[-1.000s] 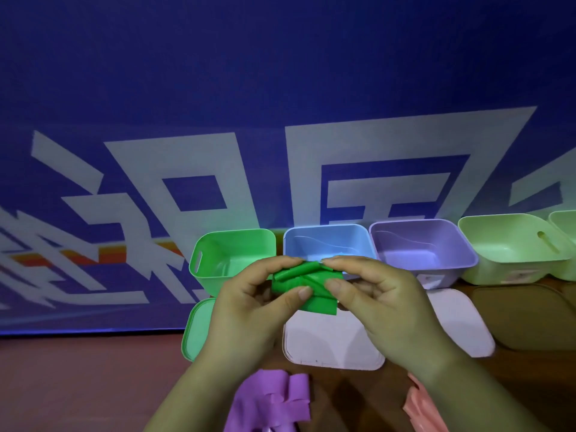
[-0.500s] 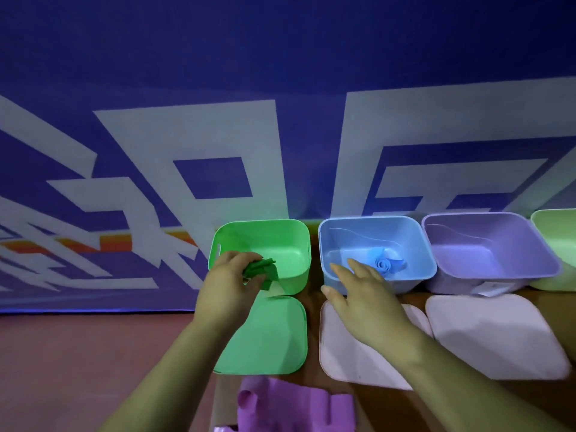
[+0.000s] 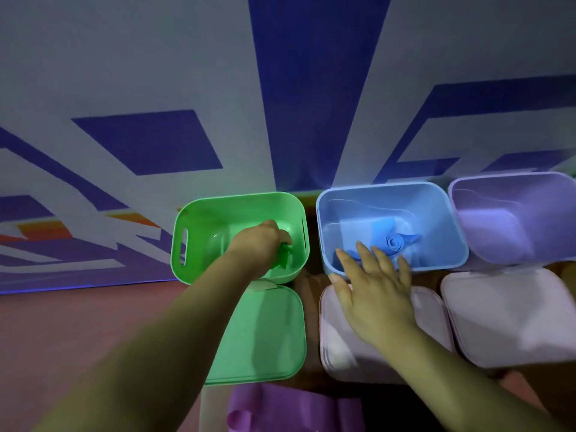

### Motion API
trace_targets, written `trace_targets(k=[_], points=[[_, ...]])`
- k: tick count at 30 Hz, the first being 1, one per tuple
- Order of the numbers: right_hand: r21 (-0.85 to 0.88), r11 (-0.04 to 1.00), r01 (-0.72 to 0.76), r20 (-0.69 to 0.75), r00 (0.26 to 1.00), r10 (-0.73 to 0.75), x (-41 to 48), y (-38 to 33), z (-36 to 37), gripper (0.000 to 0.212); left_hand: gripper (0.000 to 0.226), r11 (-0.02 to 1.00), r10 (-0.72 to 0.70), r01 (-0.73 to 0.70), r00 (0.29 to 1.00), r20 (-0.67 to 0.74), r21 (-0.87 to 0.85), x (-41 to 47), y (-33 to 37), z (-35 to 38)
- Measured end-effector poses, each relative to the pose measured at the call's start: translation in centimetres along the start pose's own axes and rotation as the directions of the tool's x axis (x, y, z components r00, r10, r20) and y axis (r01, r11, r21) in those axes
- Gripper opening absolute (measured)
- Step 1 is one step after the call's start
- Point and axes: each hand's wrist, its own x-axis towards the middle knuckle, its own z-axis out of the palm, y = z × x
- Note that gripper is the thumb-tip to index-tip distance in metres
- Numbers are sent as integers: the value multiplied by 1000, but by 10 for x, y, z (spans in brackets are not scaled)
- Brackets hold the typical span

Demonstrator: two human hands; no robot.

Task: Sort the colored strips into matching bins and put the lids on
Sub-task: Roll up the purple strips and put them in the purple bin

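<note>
A second ago both hands held the folded green strip (image 3: pixel 285 256) up in front of the bins; now the left hand (image 3: pixel 260 243) alone has carried it down inside the bright green plastic bin (image 3: pixel 187 219), fingers curled over the strip and pinching it low against the bin's right-hand wall; the strip looks not yet released. The right hand (image 3: pixel 374 285) has let go and lies to the right of the green bin, holding nothing, fingers straight and spread across the near rim of the light blue plastic bin (image 3: pixel 442 213), which stands just right of the green bin and holds a rolled blue strip (image 3: pixel 394 243). A lilac plastic bin (image 3: pixel 514 219) farther right looks empty. By my reading the green sort needs only a release; the flat green plastic lid (image 3: pixel 265 332) lies just in front of the green bin, ready to fit; soft purple strips (image 3: pixel 280 410) nearer still await sorting.
</note>
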Motion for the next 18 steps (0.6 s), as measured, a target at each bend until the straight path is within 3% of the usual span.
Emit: trace_targets(k=[8,14,18], points=[[20,1000,15,-35,999,-14,5,3,5,57,51,998,31,-26,995,99,-50,12,0,-6],[101,994,50,-35,998,-47,-7,9,-10,63,57,993,-57,55,998,-14,-100,-22,8,-24],[174,978,111,-167,982,-82,-33,15,-23,57,52,983,-90,58,979,-183,-172,-67,21,-30]])
